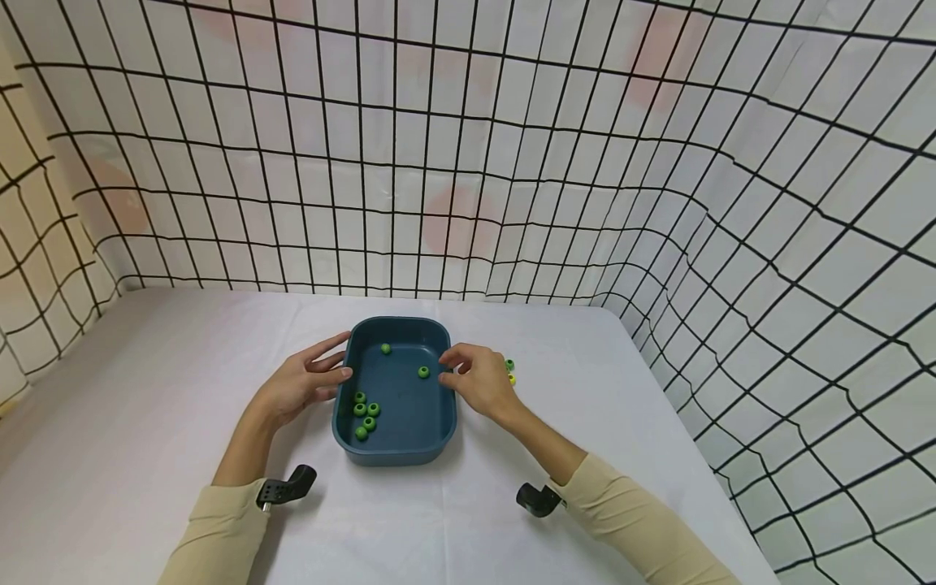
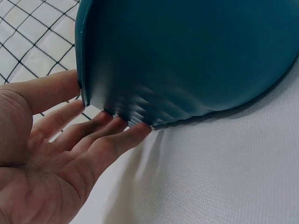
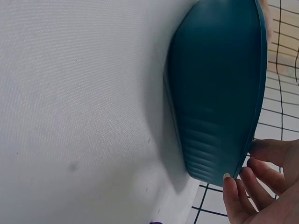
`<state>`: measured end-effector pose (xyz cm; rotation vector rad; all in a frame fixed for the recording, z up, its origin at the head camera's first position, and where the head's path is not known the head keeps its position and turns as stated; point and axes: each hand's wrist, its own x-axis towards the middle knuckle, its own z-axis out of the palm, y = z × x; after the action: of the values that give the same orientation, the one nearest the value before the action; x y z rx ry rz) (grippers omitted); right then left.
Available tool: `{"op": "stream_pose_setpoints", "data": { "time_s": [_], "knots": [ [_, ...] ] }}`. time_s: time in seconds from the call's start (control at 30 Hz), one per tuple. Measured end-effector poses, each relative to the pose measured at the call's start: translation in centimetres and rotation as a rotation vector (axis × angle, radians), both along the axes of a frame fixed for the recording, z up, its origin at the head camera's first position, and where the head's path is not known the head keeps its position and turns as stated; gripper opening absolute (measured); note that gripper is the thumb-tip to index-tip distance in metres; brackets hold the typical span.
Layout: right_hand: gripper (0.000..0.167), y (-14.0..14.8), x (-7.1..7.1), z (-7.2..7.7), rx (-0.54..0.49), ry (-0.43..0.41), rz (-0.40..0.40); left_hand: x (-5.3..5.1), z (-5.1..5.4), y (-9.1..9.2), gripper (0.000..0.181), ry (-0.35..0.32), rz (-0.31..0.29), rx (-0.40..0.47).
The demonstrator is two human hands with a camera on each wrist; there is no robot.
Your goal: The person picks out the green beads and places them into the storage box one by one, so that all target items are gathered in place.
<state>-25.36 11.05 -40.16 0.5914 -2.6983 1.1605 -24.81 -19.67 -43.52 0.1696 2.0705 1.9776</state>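
Note:
A blue rectangular container (image 1: 400, 447) stands upright on the white table. Several small green beads with holes lie inside, mostly clustered at its near left corner (image 1: 374, 409); one green bead (image 1: 423, 372) is near the right side. My left hand (image 1: 296, 386) is beside the left wall, its extended fingers touching the outside and the thumb at the rim. My right hand (image 1: 478, 380) hovers at the right rim, thumb and fingertips apart and reaching just over it. Nothing shows between those fingers. The right wrist view shows the fingertips (image 3: 227, 176) close by the rim.
Right of my right hand lie a green bead (image 1: 509, 365) and a yellow bead (image 1: 512, 379), partly hidden by that hand. A small purple thing (image 3: 155, 223) peeks in at the right wrist view's bottom edge. Black netting (image 1: 453, 171) borders the table's back and sides.

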Motion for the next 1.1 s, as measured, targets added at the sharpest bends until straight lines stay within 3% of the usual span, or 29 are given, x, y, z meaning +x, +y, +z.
{"op": "stream_pose_setpoints", "data": {
  "time_s": [0.53,0.8,1.1],
  "knots": [
    [0.021,0.3,-0.1,0.1,-0.020,0.002,-0.009,0.1,0.0,0.0,0.077,0.001,0.003,-0.003],
    [0.021,1.4,-0.9,0.4,-0.040,0.015,-0.061,0.1,0.0,0.0,0.078,-0.001,0.003,0.003],
    [0.022,3.8,-2.5,0.9,-0.040,-0.030,-0.158,0.0,-0.1,0.0,0.078,0.006,0.002,0.005]
  ]
}}
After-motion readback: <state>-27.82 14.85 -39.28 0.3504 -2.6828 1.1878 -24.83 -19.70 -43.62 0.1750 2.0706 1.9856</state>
